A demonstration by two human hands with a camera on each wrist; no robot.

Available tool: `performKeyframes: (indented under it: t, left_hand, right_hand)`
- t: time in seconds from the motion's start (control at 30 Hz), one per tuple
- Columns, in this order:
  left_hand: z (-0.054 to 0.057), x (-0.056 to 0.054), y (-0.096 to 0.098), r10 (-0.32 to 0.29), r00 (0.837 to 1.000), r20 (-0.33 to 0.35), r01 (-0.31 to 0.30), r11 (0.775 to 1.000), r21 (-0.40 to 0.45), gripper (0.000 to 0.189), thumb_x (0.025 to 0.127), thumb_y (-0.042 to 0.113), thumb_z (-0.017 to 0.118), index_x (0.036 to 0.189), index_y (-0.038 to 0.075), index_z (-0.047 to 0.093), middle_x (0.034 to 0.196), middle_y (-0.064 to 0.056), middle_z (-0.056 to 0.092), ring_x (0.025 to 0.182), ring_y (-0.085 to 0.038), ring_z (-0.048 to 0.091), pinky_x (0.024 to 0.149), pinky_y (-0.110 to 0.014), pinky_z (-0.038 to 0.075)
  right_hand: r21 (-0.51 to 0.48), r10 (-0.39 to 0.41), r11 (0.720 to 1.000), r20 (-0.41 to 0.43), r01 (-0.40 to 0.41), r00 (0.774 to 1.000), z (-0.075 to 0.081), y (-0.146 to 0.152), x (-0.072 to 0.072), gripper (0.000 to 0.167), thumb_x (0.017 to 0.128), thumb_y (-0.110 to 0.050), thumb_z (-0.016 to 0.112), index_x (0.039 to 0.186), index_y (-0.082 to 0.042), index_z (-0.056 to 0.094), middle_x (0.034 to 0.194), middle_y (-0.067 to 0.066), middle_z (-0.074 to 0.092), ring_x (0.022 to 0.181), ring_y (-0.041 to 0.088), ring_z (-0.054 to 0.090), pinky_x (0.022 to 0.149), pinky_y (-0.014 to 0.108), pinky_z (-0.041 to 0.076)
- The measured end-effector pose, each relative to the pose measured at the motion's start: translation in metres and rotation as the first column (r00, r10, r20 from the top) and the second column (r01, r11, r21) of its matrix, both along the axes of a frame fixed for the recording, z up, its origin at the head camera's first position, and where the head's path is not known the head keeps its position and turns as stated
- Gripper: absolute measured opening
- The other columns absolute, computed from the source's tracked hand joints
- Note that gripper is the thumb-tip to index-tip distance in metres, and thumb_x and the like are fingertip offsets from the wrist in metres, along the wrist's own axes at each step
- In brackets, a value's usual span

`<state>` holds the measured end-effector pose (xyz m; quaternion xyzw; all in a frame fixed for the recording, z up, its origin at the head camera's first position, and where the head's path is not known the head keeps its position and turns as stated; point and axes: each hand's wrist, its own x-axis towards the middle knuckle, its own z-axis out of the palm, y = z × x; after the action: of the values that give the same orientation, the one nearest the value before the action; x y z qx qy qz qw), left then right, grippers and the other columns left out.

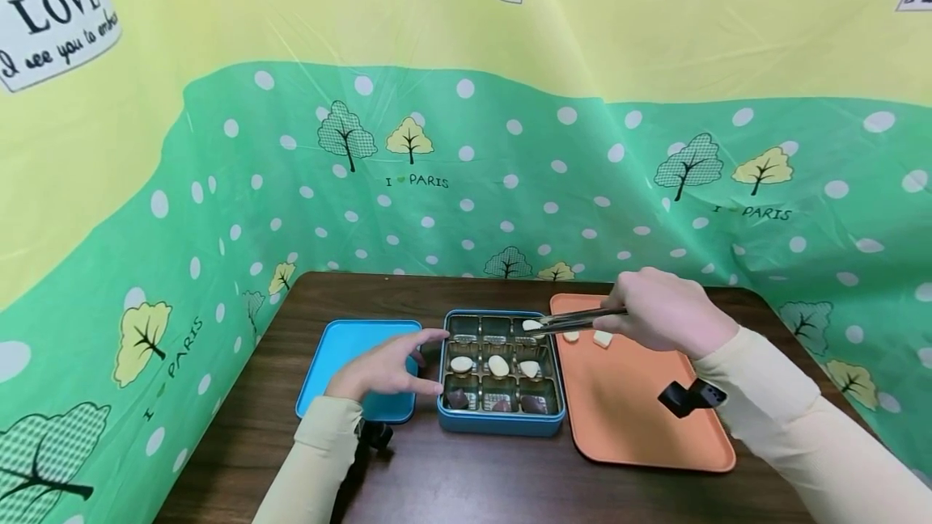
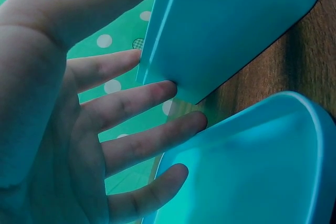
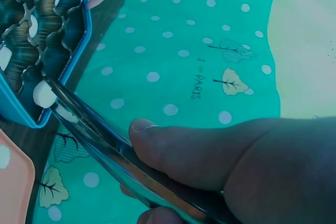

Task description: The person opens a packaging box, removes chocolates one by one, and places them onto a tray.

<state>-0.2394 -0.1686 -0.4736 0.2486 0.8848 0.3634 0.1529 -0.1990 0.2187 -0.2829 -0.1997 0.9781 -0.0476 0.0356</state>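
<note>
My right hand [image 1: 666,310] grips metal tongs [image 3: 105,135] from the right, thumb on one arm. Their toothed tips are at a smooth white piece [image 3: 44,94], in the back right compartment of a blue box [image 1: 502,427]. White pieces [image 1: 498,365] lie in the box's middle row, one per compartment. Dark brown pieces [image 1: 534,403] lie in the front row. My left hand [image 1: 382,366] is at the box's left side, thumb and forefinger spread along the rim. In the left wrist view its other fingers [image 2: 147,148] extend beside the box wall.
A blue lid [image 1: 367,338] lies on the dark wooden table [image 1: 437,475], partly under the left hand. An orange tray [image 1: 619,411] to the right of the box bears small white pieces [image 1: 603,339] near its far end. A patterned cloth [image 1: 495,184] hangs behind the table.
</note>
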Motion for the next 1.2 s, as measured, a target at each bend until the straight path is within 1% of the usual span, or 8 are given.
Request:
performKeyframes:
  t: [0.13, 0.2, 0.3, 0.43, 0.63, 0.93, 1.1, 1.2]
  left_hand:
    - [0.000, 0.000, 0.000, -0.004, 1.000, -0.002, 0.004, 1.000, 0.002, 0.088, 0.088, 0.045, 0.085, 0.161, 0.022, 0.042, 0.159, -0.005, 0.048, 0.119, -0.028, 0.062, 0.095, -0.054, 0.054]
    - [0.000, 0.000, -0.001, -0.006, 1.000, -0.003, 0.006, 1.000, 0.005, 0.088, 0.088, 0.045, 0.085, 0.161, 0.022, 0.042, 0.160, -0.004, 0.048, 0.119, -0.028, 0.062, 0.095, -0.054, 0.054]
    - [0.001, 0.000, -0.001, -0.008, 1.000, -0.001, 0.008, 1.000, 0.010, 0.089, 0.088, 0.045, 0.085, 0.161, 0.021, 0.042, 0.160, -0.004, 0.047, 0.118, -0.029, 0.062, 0.095, -0.053, 0.054]
    - [0.002, 0.001, -0.002, -0.016, 1.000, 0.002, 0.016, 1.000, 0.020, 0.088, 0.088, 0.044, 0.085, 0.161, 0.020, 0.041, 0.160, -0.005, 0.047, 0.118, -0.030, 0.062, 0.095, -0.052, 0.054]
    - [0.002, 0.001, -0.002, -0.024, 1.000, 0.004, 0.024, 1.000, 0.017, 0.088, 0.089, 0.043, 0.085, 0.162, 0.019, 0.041, 0.160, -0.005, 0.047, 0.118, -0.030, 0.062, 0.095, -0.052, 0.054]
    - [0.004, 0.001, 0.000, -0.009, 1.000, 0.006, 0.009, 1.000, 0.015, 0.089, 0.088, 0.043, 0.085, 0.161, 0.019, 0.041, 0.161, -0.005, 0.047, 0.118, -0.030, 0.062, 0.097, -0.053, 0.054]
    - [0.005, 0.001, 0.000, -0.006, 1.000, 0.009, 0.005, 1.000, 0.008, 0.089, 0.088, 0.043, 0.086, 0.161, 0.020, 0.041, 0.161, -0.005, 0.046, 0.117, -0.029, 0.062, 0.095, -0.052, 0.054]
    - [0.006, 0.001, 0.000, -0.010, 1.000, 0.009, 0.009, 1.000, 0.007, 0.089, 0.088, 0.042, 0.086, 0.162, 0.019, 0.041, 0.161, -0.005, 0.046, 0.117, -0.029, 0.062, 0.094, -0.051, 0.054]
  right_hand:
    - [-0.001, 0.002, 1.000, -0.017, -0.002, 1.000, 0.003, 0.010, 0.004, 0.019, 0.094, -0.037, 0.079, 0.075, -0.032, 0.079, 0.064, -0.012, 0.058, 0.058, 0.010, 0.049, 0.048, 0.033, 0.037]
    - [0.003, -0.002, 1.000, -0.026, 0.002, 1.000, 0.005, 0.018, 0.004, 0.016, 0.094, -0.038, 0.078, 0.084, -0.027, 0.084, 0.070, -0.011, 0.065, 0.061, 0.010, 0.053, 0.050, 0.035, 0.039]
    - [0.007, -0.007, 1.000, -0.042, 0.007, 0.999, 0.008, 0.031, 0.004, 0.022, 0.094, -0.037, 0.078, 0.101, -0.018, 0.086, 0.087, -0.003, 0.077, 0.070, 0.011, 0.063, 0.055, 0.038, 0.047]
    - [0.008, -0.052, 0.999, -0.038, 0.052, 0.998, 0.011, 0.050, 0.002, 0.029, 0.094, -0.038, 0.078, 0.106, -0.013, 0.086, 0.107, 0.011, 0.080, 0.088, 0.021, 0.073, 0.059, 0.040, 0.052]
    - [0.016, -0.134, 0.991, -0.018, 0.135, 0.991, 0.008, 0.085, 0.000, 0.036, 0.094, -0.044, 0.077, 0.112, -0.013, 0.084, 0.114, 0.015, 0.078, 0.102, 0.037, 0.072, 0.062, 0.048, 0.054]
    - [0.022, -0.166, 0.986, 0.012, 0.166, 0.986, -0.005, 0.125, -0.005, 0.034, 0.096, -0.041, 0.075, 0.110, -0.011, 0.084, 0.108, 0.017, 0.078, 0.091, 0.035, 0.072, 0.060, 0.045, 0.052]
    - [0.021, -0.200, 0.980, 0.083, 0.199, 0.976, -0.015, 0.138, -0.008, 0.039, 0.095, -0.041, 0.076, 0.111, -0.006, 0.083, 0.111, 0.023, 0.076, 0.091, 0.035, 0.070, 0.060, 0.043, 0.052]
    - [0.025, -0.201, 0.980, 0.115, 0.200, 0.973, -0.023, 0.142, -0.009, 0.041, 0.096, -0.041, 0.076, 0.112, -0.004, 0.082, 0.110, 0.024, 0.076, 0.088, 0.030, 0.069, 0.061, 0.041, 0.050]
